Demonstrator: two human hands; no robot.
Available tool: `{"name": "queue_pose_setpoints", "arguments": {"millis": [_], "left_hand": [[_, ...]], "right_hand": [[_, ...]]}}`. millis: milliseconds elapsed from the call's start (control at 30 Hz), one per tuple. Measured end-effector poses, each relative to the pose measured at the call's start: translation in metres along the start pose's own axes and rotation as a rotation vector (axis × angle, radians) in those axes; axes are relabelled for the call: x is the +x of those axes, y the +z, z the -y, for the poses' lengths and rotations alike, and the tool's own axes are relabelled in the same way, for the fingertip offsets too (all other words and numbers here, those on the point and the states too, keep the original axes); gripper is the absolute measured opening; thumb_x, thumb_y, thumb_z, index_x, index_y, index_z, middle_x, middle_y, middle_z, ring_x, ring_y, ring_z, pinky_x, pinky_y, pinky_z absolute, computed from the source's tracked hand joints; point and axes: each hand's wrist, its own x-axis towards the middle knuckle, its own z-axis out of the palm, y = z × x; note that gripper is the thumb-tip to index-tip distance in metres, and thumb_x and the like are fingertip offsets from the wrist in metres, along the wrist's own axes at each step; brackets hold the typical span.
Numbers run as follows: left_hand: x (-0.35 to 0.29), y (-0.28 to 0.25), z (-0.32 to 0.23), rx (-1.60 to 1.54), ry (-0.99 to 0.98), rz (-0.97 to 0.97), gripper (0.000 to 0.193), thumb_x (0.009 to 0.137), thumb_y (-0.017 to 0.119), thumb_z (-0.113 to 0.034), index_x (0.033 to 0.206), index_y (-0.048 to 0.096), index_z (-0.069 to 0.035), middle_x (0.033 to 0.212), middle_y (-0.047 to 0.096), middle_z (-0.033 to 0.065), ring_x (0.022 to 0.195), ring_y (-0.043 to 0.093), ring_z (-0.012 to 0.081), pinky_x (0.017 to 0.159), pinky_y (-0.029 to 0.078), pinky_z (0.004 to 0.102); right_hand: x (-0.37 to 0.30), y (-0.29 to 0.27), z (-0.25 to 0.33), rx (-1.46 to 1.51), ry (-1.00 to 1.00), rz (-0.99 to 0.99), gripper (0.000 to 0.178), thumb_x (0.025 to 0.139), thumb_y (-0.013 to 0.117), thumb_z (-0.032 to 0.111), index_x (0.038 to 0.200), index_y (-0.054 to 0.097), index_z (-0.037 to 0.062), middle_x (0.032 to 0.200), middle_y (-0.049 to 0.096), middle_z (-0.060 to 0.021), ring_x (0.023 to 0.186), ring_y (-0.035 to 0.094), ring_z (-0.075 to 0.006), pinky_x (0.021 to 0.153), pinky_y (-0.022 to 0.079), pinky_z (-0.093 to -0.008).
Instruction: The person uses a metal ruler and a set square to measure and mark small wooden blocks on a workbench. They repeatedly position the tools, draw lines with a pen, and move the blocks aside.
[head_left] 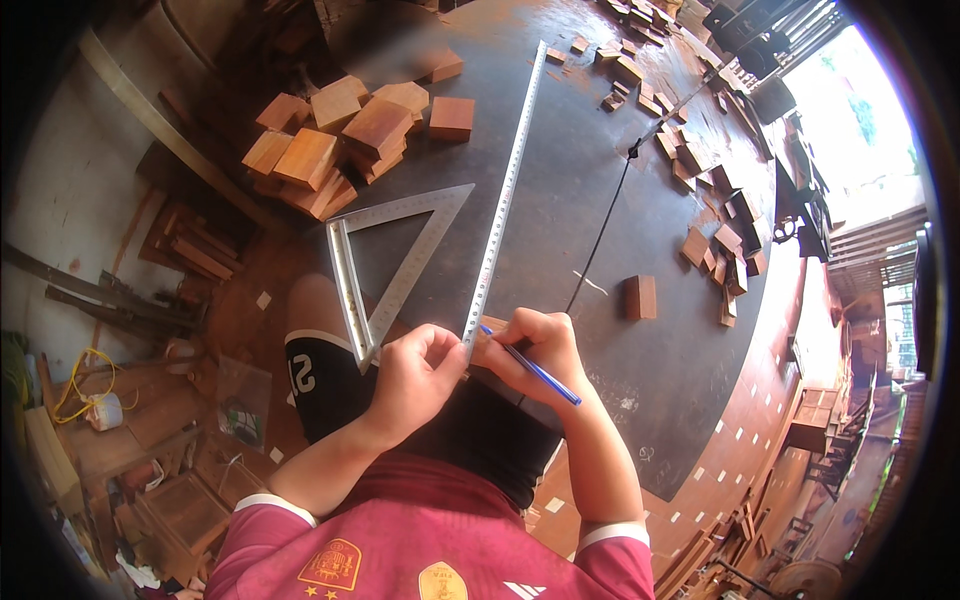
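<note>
A long metal ruler [507, 180] lies across the dark tabletop, its near end between the thumb and fingers of my left hand [412, 375]. Beside that end, my right hand [540, 350] grips a blue pen [545, 374], which slants down to the right. A small brown wooden piece [488, 350] shows by my right fingers; most of it is hidden by the hands. Left of the ruler, a triangular set square [414, 265] rests near the table's edge, its thick side toward the left.
Wooden blocks [378, 126] are heaped at the table's left side. More blocks [728, 240] are scattered along the right side, and a single block [640, 298] stands apart. A thin dark line [603, 225] runs across the dark tabletop [530, 240]. A plastic bag [243, 400] lies on the floor at left.
</note>
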Motion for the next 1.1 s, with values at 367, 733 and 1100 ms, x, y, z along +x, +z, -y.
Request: {"name": "queue_pose_setpoints", "arguments": {"millis": [367, 733, 1100], "left_hand": [[0.000, 0.000, -0.002, -0.018, -0.009, 0.005, 0.011, 0.100, 0.069, -0.010, 0.097, 0.068, 0.000, 0.082, 0.069, -0.0008, 0.073, 0.060, 0.0028, 0.066, 0.050, 0.0201], [0.003, -0.010, -0.004, 0.081, 0.008, -0.088, 0.011, 0.098, 0.071, -0.008, 0.102, 0.070, 0.001, 0.080, 0.069, 0.0001, 0.073, 0.063, 0.0044, 0.069, 0.052, 0.0219], [0.002, -0.084, 0.026, 0.391, 0.240, -0.553, 0.037, 0.093, 0.076, -0.010, 0.124, 0.061, 0.001, 0.108, 0.062, 0.0049, 0.076, 0.052, 0.0072, 0.068, 0.045, 0.0229]], "right_hand": [[-0.001, -0.003, 0.001, -0.016, 0.084, 0.037, 0.030, 0.076, 0.086, 0.013, 0.068, 0.060, 0.0018, 0.063, 0.067, -0.0136, 0.058, 0.068, -0.0150, 0.054, 0.051, -0.0290], [-0.004, -0.004, 0.001, 0.047, 0.026, -0.054, 0.024, 0.082, 0.081, 0.007, 0.075, 0.059, 0.0006, 0.061, 0.065, -0.0114, 0.056, 0.065, -0.0102, 0.051, 0.049, -0.0274], [-0.001, -0.030, -0.001, -0.311, -0.270, -0.095, 0.031, 0.082, 0.085, 0.017, 0.107, 0.070, 0.0068, 0.094, 0.073, -0.0107, 0.085, 0.072, -0.0305, 0.073, 0.058, -0.0376]]}}
